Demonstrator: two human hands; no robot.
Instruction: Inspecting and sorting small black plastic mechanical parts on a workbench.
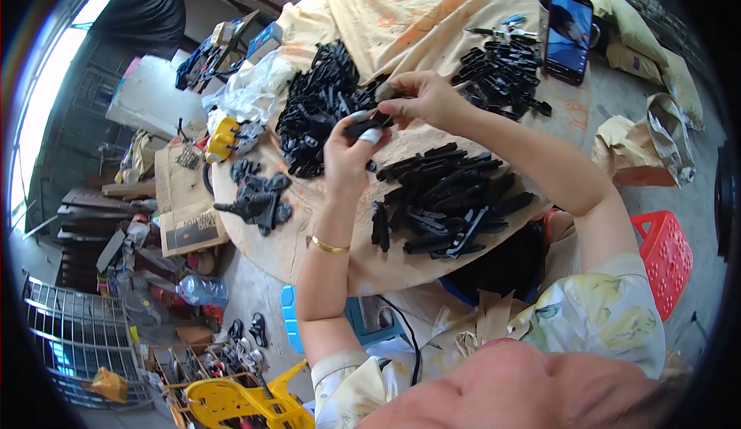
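My left hand [353, 151] is closed around a small black plastic part [361, 127] above the middle of the table; a white wrap covers its thumb. My right hand [423, 99] meets it from the right, fingers pinched together at the part's far end. Whatever lies between those fingertips is too small to make out. Just behind and left of my hands rises a heap of black plastic parts [309, 113]. Nearer to me lies a pile of longer black strips [444, 205]. Another pile of black pieces [502, 74] sits at the back right.
A cream cloth [363, 263] covers the round table. Dark gloves [265, 201] and a clear plastic bag [251, 86] lie at its left side. A phone [569, 37] stands upright at the back right. Beside me are a red stool [665, 263] and a yellow chair [239, 402].
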